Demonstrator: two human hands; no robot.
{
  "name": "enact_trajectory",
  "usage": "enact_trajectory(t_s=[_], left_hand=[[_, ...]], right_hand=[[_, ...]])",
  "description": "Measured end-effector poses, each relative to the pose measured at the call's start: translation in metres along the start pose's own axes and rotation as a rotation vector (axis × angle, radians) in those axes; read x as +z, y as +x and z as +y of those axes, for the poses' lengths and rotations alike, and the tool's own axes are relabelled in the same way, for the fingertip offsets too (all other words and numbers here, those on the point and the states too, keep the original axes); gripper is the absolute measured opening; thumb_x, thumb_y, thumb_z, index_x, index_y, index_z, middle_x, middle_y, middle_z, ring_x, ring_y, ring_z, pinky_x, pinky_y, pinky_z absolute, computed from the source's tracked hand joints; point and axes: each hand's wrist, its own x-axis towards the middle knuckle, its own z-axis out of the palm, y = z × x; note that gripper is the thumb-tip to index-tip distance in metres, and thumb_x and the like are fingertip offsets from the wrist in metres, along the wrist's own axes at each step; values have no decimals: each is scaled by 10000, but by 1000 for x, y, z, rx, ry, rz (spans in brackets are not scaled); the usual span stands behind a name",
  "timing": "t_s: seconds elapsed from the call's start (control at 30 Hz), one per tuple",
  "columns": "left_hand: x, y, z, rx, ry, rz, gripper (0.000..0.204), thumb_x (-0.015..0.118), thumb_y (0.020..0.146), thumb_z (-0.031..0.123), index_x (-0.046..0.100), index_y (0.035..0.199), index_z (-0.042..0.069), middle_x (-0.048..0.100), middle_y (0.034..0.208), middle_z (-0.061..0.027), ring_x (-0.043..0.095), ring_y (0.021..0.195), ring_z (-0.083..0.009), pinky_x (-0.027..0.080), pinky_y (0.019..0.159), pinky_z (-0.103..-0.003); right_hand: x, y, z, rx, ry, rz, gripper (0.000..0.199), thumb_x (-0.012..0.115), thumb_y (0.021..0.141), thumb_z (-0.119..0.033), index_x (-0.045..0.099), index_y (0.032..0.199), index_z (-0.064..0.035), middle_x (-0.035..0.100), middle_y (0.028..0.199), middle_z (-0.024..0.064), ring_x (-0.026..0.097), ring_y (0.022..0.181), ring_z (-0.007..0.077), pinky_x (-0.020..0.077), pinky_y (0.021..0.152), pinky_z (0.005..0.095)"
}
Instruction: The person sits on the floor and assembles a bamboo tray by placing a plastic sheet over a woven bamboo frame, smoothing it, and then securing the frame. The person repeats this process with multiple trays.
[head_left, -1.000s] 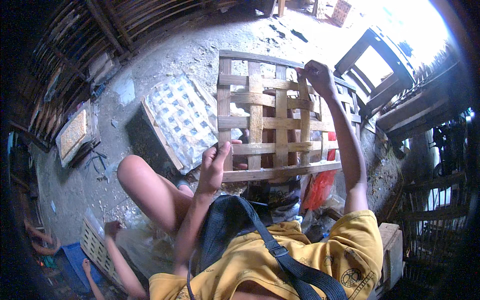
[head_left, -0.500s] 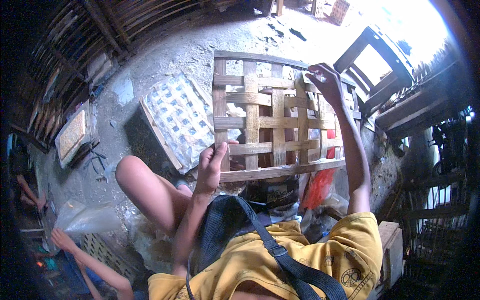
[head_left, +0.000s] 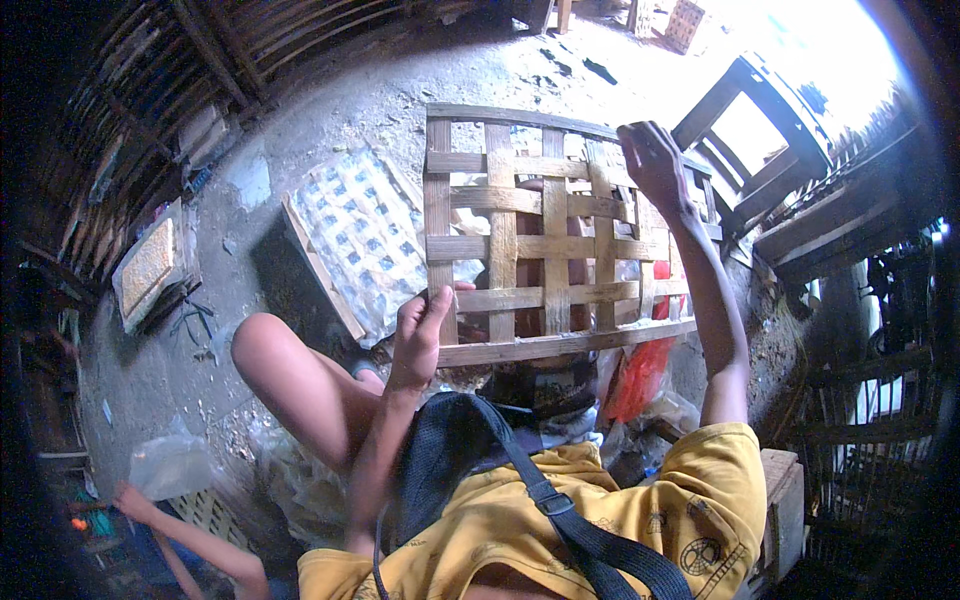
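Note:
A woven bamboo rack (head_left: 555, 247), an open lattice of flat strips in a wooden frame, is held up in front of me. My left hand (head_left: 420, 330) grips its lower left corner, thumb on the near face. At the upper right rim is my right hand (head_left: 655, 160), its fingers curled in. Whether those fingers pinch the rim or something small is hidden. Behind the rack to the left, a similar lattice tray (head_left: 355, 235) lies on the floor, covered with clear plastic.
A co-worker's hand (head_left: 130, 500) is at the lower left by a plastic sheet (head_left: 175, 462). A wooden frame (head_left: 765, 120) stands at the right, near a bench. A red plastic bag (head_left: 640, 380) lies below the rack. At the far left is a board with a tan slab (head_left: 147, 268).
My right hand's fingers have curled in at the rim, from a more spread pose. The rack has barely moved. The co-worker's hand has shifted slightly down, and the plastic sheet beside it has moved.

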Motion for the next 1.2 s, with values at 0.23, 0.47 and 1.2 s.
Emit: enact_trajectory(t_s=[0.23, 0.47, 1.2], left_hand=[[-2, -2, 0, -10, 18, 23, 367, 530, 1064, 322, 745, 1119, 30, 709, 926, -21, 614, 819, -65, 491, 792, -227], [-7, 0, -6, -39, 15, -9, 355, 504, 1073, 305, 722, 1143, 33, 709, 983, -36, 631, 887, -87, 502, 833, -257], [-2, 2, 0, -62, -9, -6, 345, 522, 1069, 287, 745, 1114, 28, 715, 969, -27, 613, 870, -65, 484, 824, -234]], right_hand=[[1, -5, -7, -1, -28, -68, 293, 672, 924, -136, 703, 1215, -150, 676, 1149, 53, 638, 1050, 239, 538, 931, 374], [15, 8, 21, -367, 43, -7, 233, 709, 904, -100, 721, 1137, -91, 672, 1010, 43, 648, 948, 225, 570, 837, 337], [-10, 4, 23, -72, -21, -178, 274, 748, 888, -213, 668, 1102, -62, 673, 996, 80, 654, 928, 269, 533, 837, 387]])
